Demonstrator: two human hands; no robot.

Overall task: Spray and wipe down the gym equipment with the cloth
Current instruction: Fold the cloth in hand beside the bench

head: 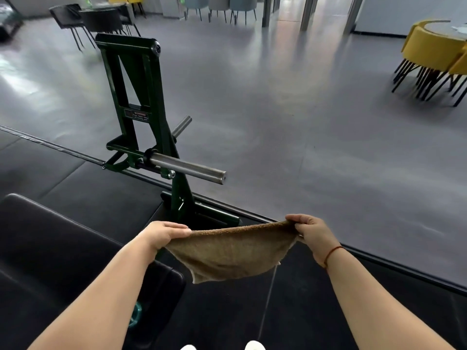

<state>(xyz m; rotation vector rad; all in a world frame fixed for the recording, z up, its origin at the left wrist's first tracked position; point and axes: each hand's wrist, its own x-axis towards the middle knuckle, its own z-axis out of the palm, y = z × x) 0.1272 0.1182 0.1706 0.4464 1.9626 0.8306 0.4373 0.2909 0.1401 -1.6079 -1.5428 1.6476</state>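
Brown terry cloth [232,251] hangs stretched between both hands. Left hand [164,234] and right hand [312,234] fingers pinch its upper corners. Dark green steel machine frame [141,102] stands beyond.

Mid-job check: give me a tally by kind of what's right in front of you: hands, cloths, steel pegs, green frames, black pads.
Hands: 2, left hand and right hand
Brown cloth: 1
Steel pegs: 2, long peg and short peg
Green frame: 1
Black pad: 1
Total: 7

Yellow upholstered chairs [429,54] with thin black legs stand far beyond the right hand [313,236]. Black metal-legged chairs [101,21] sit far past the left hand [164,234]. Two white shoe tips [255,346] show below both hands, on black floor mats [303,311].
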